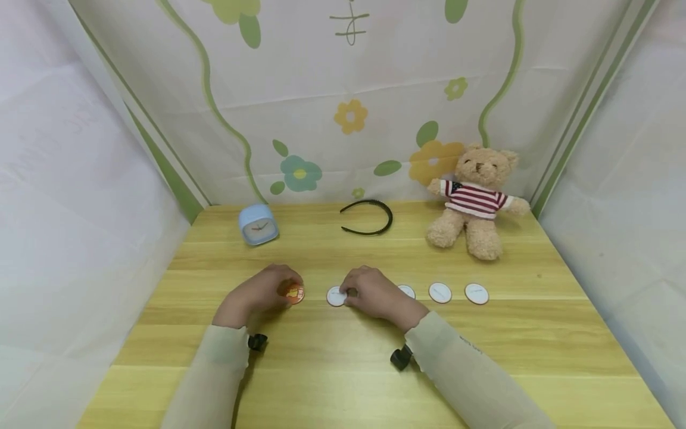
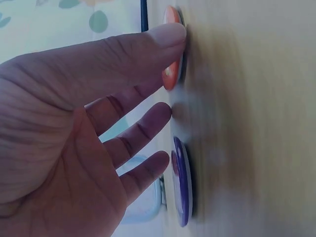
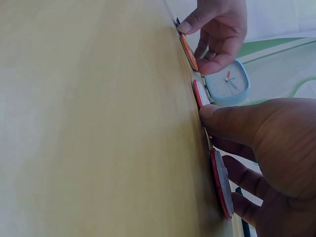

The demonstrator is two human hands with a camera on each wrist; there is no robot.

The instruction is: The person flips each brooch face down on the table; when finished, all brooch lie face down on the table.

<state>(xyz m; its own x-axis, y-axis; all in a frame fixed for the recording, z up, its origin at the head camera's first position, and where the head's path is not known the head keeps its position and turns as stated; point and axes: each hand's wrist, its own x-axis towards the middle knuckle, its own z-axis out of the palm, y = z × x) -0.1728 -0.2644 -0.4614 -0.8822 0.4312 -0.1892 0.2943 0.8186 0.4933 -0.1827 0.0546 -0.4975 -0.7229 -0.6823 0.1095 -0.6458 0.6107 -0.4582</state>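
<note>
My left hand (image 1: 266,287) pinches the rim of a round orange pin badge (image 1: 294,293), printed side up on the table. A purple-rimmed badge (image 2: 181,182) lies under that hand's other fingers in the left wrist view; the hand hides it in the head view. With thumb and fingertips my right hand (image 1: 375,292) holds the right edge of a badge (image 1: 334,297) lying with its white back up. Another red-rimmed badge (image 3: 222,185) lies under the right fingers. Two more white-backed badges, one (image 1: 440,292) and another (image 1: 476,293), continue the row rightward.
Behind the badges on the wooden table (image 1: 321,369) stand a blue alarm clock (image 1: 259,225) at left and a teddy bear (image 1: 474,202) in a striped shirt at right. A black headband (image 1: 387,217) lies between them. Flowered cloth (image 1: 396,71) hangs at the back.
</note>
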